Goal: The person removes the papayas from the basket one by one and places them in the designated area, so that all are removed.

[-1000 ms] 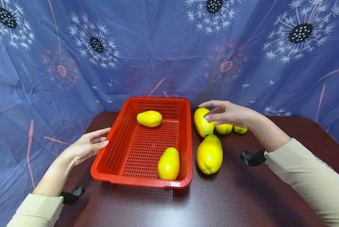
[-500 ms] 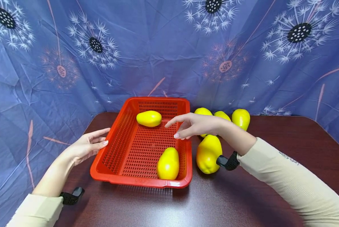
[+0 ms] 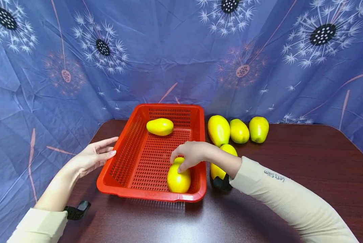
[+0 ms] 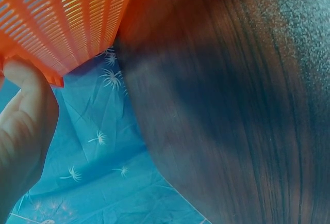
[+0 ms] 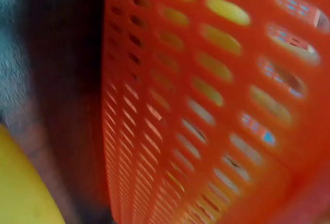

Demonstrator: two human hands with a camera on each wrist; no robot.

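At five o'clock in the red basket (image 3: 152, 155), the right hand (image 3: 190, 153) is gripping a yellow fruit (image 3: 178, 181). It is lying at the grip's seven o'clock.

Tabletop station, apparently indoors; home or studio cannot be determined. Evidence: a dark reddish-brown, wood-grained surface (image 3: 306, 165) with rounded corners; directly behind that surface, a creased blue fabric curtain (image 3: 166, 64), dandelion-printed in white and pink.
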